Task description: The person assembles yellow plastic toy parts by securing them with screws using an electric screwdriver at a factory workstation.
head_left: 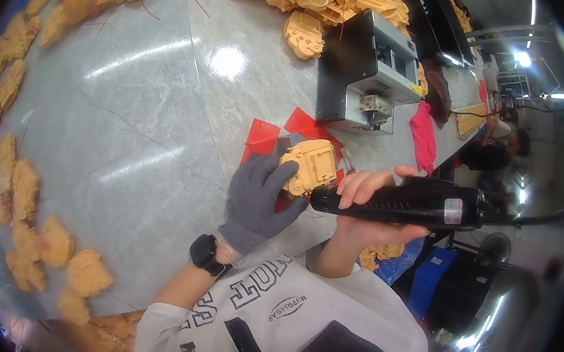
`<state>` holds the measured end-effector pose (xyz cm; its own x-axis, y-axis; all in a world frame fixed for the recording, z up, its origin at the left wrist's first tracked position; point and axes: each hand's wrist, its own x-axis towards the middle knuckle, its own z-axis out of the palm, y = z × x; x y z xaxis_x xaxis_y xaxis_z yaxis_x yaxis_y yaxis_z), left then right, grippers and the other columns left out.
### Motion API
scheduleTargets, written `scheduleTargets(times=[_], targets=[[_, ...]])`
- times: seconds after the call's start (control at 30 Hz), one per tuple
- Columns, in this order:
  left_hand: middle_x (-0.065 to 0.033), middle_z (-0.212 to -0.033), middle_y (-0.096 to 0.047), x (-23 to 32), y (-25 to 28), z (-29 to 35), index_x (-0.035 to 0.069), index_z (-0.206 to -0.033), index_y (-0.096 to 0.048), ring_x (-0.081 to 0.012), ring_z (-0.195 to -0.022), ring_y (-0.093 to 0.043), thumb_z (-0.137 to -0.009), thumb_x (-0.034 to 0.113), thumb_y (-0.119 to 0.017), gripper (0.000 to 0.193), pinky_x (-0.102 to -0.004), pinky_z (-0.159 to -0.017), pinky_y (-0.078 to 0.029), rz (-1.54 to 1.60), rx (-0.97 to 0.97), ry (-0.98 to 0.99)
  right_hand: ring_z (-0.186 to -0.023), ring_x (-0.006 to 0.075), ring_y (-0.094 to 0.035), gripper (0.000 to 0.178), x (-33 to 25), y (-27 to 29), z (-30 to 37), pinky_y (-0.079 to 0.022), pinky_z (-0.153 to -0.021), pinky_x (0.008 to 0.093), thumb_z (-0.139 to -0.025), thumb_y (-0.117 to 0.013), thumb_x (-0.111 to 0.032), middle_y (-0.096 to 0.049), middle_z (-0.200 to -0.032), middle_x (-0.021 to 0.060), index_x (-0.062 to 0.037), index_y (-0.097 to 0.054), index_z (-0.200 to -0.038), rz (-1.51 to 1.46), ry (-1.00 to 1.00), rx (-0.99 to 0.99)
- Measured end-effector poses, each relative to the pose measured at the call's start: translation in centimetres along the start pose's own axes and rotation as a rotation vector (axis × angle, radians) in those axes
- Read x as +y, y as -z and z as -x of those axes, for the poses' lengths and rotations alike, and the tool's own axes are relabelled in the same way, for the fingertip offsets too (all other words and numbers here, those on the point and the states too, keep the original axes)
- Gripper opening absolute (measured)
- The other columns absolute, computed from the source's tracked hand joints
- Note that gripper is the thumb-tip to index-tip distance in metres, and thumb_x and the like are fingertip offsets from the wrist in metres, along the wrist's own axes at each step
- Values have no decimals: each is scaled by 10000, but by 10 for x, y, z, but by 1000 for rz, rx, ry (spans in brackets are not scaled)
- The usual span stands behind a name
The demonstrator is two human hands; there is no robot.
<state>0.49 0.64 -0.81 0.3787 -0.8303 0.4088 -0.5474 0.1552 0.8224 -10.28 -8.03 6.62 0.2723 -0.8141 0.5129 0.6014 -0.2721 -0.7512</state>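
Ideally, the yellow part pinched by left fingers was squared to the black tool clasped by right fingers.

Here's a boxy black-and-grey machine standing just beyond the right hand, and there's a bright pink cloth a little farther to that hand's right! Nearer the body, right of the same hand, a blue panel shows up; far off to its right, dim and warped, there's what seems to be a co-worker.
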Motion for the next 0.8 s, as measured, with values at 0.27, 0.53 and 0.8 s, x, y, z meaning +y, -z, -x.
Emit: scheduleTargets(times=[0.27,0.53,0.8], targets=[[-130,-1052,-499,-2,-1,2,94,-1114,-514,-333,-923,-505,-626,249,-752,564,-413,-779,-429,-16,-10,6,-437,217,-498,859,-1,-2,0,-417,-420,317,-744,-403,-746,-510,-625,117,-10,-319,-1177,-45,-20,12],[-121,-1066,-492,-3,-2,4,109,-1129,-509,-331,-951,-495,-629,254,-747,573,-415,-800,-419,-29,-11,3,-434,182,-475,787,-3,-2,-4,-408,-461,322,-760,-373,-744,-486,-608,65,-64,-375,-1154,10,-92,7],[-134,-1072,-486,0,-9,6,118,-1112,-516,-338,-955,-493,-614,245,-751,566,-426,-800,-414,-50,18,20,-443,180,-488,764,-1,1,-5,-424,-468,321,-774,-375,-726,-501,-614,71,-57,-385,-1142,11,-146,92]])
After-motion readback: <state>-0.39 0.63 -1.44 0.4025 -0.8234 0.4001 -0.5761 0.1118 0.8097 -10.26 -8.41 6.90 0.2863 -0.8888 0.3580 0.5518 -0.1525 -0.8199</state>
